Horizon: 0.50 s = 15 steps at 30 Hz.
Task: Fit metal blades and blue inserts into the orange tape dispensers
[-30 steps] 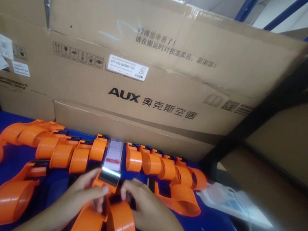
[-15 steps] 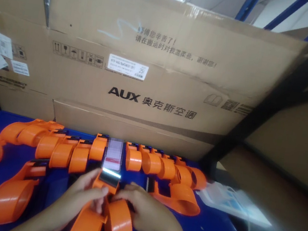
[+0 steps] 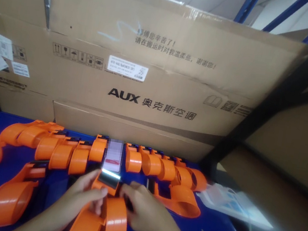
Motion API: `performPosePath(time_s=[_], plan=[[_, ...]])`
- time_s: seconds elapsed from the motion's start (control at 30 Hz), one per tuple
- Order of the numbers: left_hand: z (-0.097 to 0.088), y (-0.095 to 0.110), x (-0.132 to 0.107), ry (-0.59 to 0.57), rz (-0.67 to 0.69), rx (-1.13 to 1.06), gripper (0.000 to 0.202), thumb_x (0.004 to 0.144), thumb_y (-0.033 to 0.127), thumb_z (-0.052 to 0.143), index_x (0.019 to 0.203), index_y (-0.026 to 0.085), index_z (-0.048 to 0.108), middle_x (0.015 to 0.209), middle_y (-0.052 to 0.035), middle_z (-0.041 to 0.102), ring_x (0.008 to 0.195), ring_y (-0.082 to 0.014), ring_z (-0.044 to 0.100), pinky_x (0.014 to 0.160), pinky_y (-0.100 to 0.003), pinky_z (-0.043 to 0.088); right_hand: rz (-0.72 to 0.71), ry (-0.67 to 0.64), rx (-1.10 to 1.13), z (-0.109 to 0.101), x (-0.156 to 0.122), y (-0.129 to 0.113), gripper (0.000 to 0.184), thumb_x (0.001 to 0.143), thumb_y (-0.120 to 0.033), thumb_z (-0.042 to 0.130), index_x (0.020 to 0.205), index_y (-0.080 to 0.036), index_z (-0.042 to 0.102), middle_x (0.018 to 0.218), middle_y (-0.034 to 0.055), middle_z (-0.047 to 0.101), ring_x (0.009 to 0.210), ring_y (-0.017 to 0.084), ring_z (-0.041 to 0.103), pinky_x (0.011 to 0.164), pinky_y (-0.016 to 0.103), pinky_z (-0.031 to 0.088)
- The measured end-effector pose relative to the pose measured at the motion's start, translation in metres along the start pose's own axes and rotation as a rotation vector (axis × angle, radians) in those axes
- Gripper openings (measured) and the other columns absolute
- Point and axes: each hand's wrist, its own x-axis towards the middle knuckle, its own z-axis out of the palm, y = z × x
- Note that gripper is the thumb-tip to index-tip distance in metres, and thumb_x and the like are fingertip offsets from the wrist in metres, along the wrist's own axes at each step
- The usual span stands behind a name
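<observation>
My left hand [image 3: 89, 191] is closed round an orange plastic ring holder [image 3: 86, 228], a wide ring on a stem topped by a shiny dark plate. Its thumb presses on the front of the stem. Just right of that, a second orange ring [image 3: 114, 223] stands between my hands. My right hand [image 3: 141, 208] is beside it with curled fingers pressed together near the first holder's stem. Something dark shows at those fingertips, too hidden to name. A phone [image 3: 113, 156] with a lit, partly blurred screen lies directly behind the plate.
Several more orange ring holders line the back of the blue table [image 3: 49, 192], left and right of the phone. A large one [image 3: 8, 201] lies at front left, another [image 3: 183, 201] at right. A cardboard box wall [image 3: 159, 81] rises behind. Clear plastic packaging [image 3: 233, 204] lies right.
The second orange ring has shifted slightly left and turned. My right hand's fingers have curled in more beside it. My left hand and its holder have hardly moved.
</observation>
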Motion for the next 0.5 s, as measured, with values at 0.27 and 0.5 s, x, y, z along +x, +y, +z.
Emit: performPosePath(time_s=[0.27, 0.5], plan=[[-0.002, -0.001, 0.001, 0.012, -0.022, -0.007, 0.040, 0.084, 0.034, 0.073, 0.118, 0.018, 0.061, 0.066, 0.0013, 0.065, 0.057, -0.0139, 0.060, 0.060, -0.026, 0.049, 0.090, 0.022, -0.092, -0.005, -0.004, 0.002, 0.005, 0.086, -0.015, 0.062, 0.085, -0.019, 0.059, 0.094, 0.0048, 0.062, 0.080, 0.017, 0.058, 0.066, 0.026, 0.041], [-0.004, -0.002, -0.001, 0.025, -0.032, -0.005, 0.044, 0.084, 0.032, 0.073, 0.123, 0.018, 0.058, 0.066, 0.0023, 0.065, 0.056, -0.0141, 0.061, 0.060, -0.027, 0.050, 0.074, 0.071, -0.103, -0.022, -0.005, 0.006, 0.009, 0.089, -0.018, 0.060, 0.081, -0.019, 0.061, 0.090, 0.0053, 0.064, 0.082, 0.019, 0.058, 0.069, 0.028, 0.042]])
